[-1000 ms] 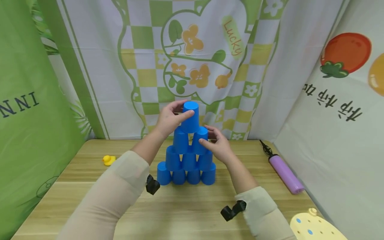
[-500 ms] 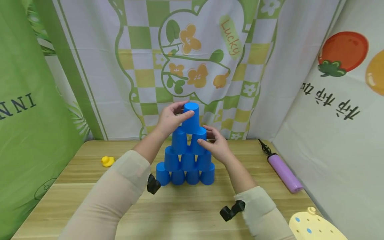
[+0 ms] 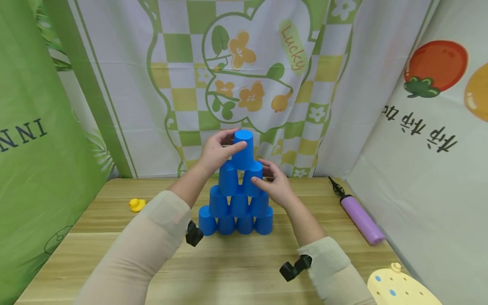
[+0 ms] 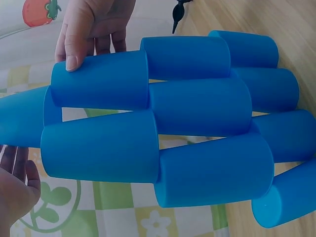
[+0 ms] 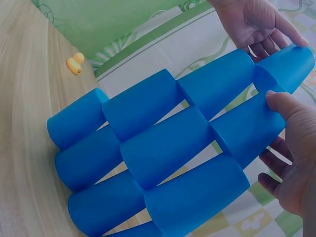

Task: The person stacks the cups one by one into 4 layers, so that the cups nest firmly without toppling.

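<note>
Upside-down blue cups stand in a four-tier pyramid on the wooden table. My left hand [image 3: 215, 150] grips the top cup [image 3: 244, 154] from the left, thumb on its near side. That cup sits over the two cups below it. My right hand [image 3: 277, 184] holds the right-hand cup [image 3: 249, 185] of the tier under it, thumb in front and fingers behind. In the left wrist view the right thumb presses that cup [image 4: 103, 81] near its closed end. The right wrist view shows the left hand [image 5: 249, 22] at the top cup [image 5: 294, 66]. The bottom tier [image 3: 226, 225] rests on the table.
A yellow rubber duck [image 3: 137, 205] is on the table to the left. To the right lies a purple hand pump [image 3: 362, 219] with a black nozzle. A pale yellow spotted object [image 3: 400, 290] shows at the near right corner. Patterned curtains [image 3: 179, 51] hang behind the table.
The head view has shifted very slightly since a second ago. Both hands keep their hold on the same cups, and the pyramid looks unchanged.
</note>
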